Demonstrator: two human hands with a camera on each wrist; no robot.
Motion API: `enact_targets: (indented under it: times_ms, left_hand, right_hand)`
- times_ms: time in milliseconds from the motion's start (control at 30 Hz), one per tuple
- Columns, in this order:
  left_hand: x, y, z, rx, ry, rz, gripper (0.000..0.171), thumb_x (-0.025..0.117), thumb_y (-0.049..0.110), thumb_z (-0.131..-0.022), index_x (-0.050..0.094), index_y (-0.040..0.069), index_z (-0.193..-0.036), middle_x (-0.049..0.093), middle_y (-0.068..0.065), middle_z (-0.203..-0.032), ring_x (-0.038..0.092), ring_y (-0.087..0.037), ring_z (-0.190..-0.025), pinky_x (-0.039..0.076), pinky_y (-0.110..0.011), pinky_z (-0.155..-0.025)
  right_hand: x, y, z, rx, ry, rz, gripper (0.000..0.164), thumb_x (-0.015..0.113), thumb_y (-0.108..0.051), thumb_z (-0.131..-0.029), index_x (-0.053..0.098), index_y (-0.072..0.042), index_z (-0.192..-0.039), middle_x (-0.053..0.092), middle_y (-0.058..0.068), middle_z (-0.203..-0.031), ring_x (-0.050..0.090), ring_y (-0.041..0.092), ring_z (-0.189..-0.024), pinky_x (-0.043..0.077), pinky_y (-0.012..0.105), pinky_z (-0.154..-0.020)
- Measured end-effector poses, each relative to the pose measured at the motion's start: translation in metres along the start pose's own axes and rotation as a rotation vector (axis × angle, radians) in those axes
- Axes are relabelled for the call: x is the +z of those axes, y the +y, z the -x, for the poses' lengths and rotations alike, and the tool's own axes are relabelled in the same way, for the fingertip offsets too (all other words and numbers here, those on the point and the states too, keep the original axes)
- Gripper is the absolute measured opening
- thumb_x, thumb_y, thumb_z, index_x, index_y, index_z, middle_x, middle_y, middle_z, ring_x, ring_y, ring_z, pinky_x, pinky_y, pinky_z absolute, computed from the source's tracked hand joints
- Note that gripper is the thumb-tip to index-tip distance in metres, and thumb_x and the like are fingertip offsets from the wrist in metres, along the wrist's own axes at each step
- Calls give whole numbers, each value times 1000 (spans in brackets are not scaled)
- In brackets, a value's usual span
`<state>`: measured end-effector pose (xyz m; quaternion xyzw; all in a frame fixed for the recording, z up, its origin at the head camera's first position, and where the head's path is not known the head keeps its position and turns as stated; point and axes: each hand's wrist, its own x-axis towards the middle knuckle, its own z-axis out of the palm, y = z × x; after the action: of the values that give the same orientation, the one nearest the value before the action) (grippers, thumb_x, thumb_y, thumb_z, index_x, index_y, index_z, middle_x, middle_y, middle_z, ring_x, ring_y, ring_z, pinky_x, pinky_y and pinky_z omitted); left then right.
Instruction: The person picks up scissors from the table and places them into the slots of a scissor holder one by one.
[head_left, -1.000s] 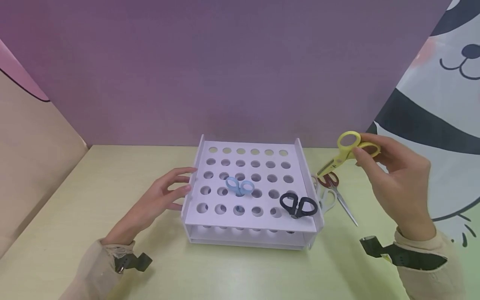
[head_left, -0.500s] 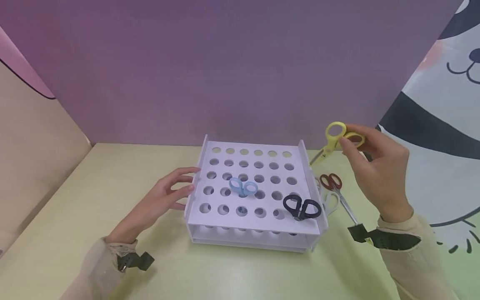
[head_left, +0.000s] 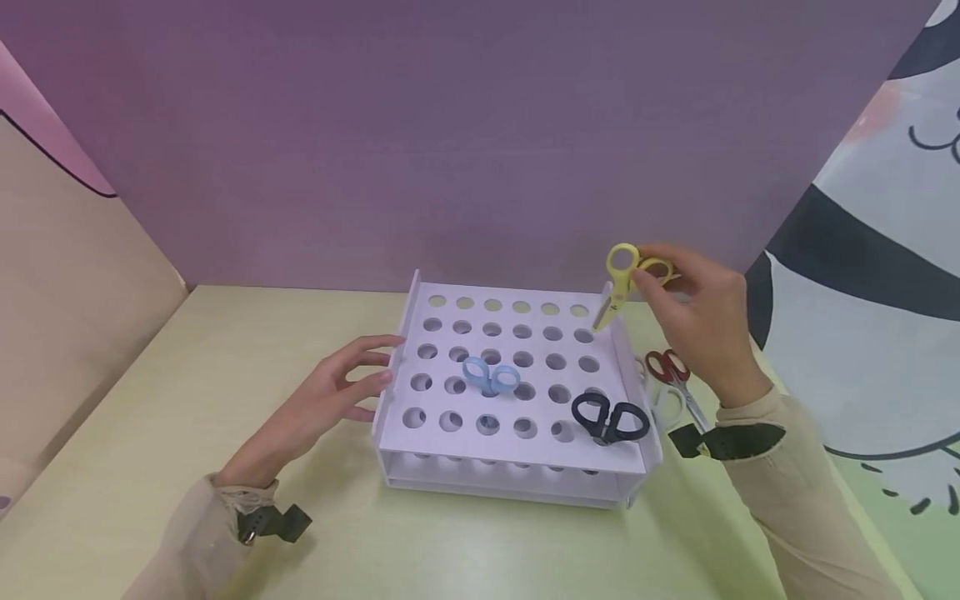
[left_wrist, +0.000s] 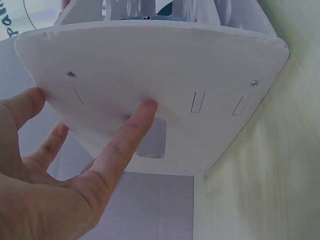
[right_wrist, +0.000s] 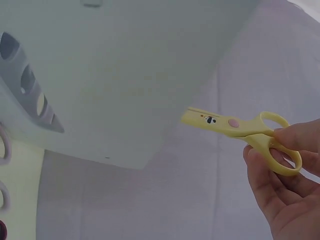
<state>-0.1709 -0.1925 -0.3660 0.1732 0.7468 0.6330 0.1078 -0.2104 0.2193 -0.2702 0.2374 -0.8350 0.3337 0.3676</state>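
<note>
left hand (head_left: pixel 341 383), fingers outspread, touches the side of the white rack (head_left: pixel 465 444); right hand (head_left: pixel 701 315) pinches yellow scissors (head_left: pixel 619 290) by their handles. nearest, black scissors (head_left: pixel 612 419) sit at front right, light-blue scissors (head_left: pixel 490 382) farther in. over the back right corner the yellow blades slant down, outside any hole: aiming, it seems. next calls, i'd judge, for tipping them upright above a chosen hole. a purple wall (head_left: pixel 465 150) stands behind.

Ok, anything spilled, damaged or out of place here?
Nothing looks spilled or damaged. Only the red scissors and white scissors look untidy, lying loose beside the rack while the blue scissors and black scissors stand in its holes.
</note>
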Motion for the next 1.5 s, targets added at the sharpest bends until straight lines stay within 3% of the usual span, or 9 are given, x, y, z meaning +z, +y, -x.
enact_targets:
  times_ms: [267, 467, 667, 800, 933, 1033, 1100, 1333, 1500]
  left_hand:
    - [2, 1, -1, -5, 1, 2, 47, 63, 31, -100, 48, 32, -144, 45, -8, -143, 61, -32, -117, 60, -44, -81]
    - [3, 2, -1, -1, -1, 9, 47, 62, 29, -100, 47, 29, -145, 46, -8, -143, 61, -32, -117, 60, -45, -81]
    - [2, 2, 0, -2, 4, 3, 47, 62, 30, -100, 48, 30, -145, 46, -9, -143, 61, -33, -116, 61, -44, -80]
    - [2, 1, 2, 0, 2, 3, 47, 62, 31, -100, 48, 30, -145, 46, -10, -142, 62, -33, -114, 61, -44, -80]
    - [1, 1, 2, 2, -3, 6, 47, 62, 31, -100, 48, 29, -145, 46, -11, -141, 63, -32, -112, 61, -45, -80]
    - [0, 1, 2, 2, -3, 4, 47, 62, 31, -100, 48, 30, -145, 47, -10, -141, 64, -32, -111, 61, -45, -80]
    - [0, 1, 3, 0, -2, 1, 46, 62, 31, -100, 48, 32, -144, 47, -9, -142, 63, -32, -112, 60, -45, -80]
    - [-2, 0, 3, -1, 2, -2, 46, 62, 31, -100, 48, 33, -144, 45, -9, -143, 63, -33, -113, 60, -45, -80]
    - [-1, 1, 4, 1, -2, 2, 46, 61, 30, -101, 48, 32, -144, 45, -8, -143, 63, -32, -114, 61, -45, -80]
  right_hand:
    - [11, 8, 2, 21, -38, 12, 25, 74, 0, -87, 73, -3, -112, 73, 9, -100, 58, -6, -82, 48, 5, -75]
    - [20, 14, 7, 58, -156, 49, 24, 73, -1, -89, 73, -3, -113, 73, 9, -102, 65, 14, -83, 47, 8, -73]
    - [28, 19, 13, 104, -303, 54, 19, 71, -6, -91, 75, -5, -110, 74, 8, -100, 66, 22, -83, 48, 25, -72]
    - [31, 19, 16, 176, -384, 65, 18, 70, -10, -92, 76, -6, -109, 74, 9, -98, 60, 23, -81, 43, 34, -70]
    - [33, 18, 18, 214, -430, 86, 19, 71, -11, -92, 76, -5, -109, 73, 13, -102, 60, 28, -88, 44, 41, -76]
    - [34, 18, 19, 211, -424, 80, 18, 72, -10, -91, 76, -4, -107, 73, 14, -105, 64, 32, -100, 47, 48, -88]
    - [34, 18, 20, 207, -409, 72, 17, 72, -9, -90, 76, -4, -106, 73, 14, -104, 64, 32, -101, 47, 48, -88]
    - [28, 20, 27, 178, -269, 54, 21, 67, -13, -95, 73, -5, -113, 72, 12, -109, 62, 28, -97, 46, 36, -79]
    - [16, 22, 38, 214, -143, 43, 28, 62, -21, -99, 69, -9, -124, 71, 9, -116, 63, 23, -98, 44, 17, -78]
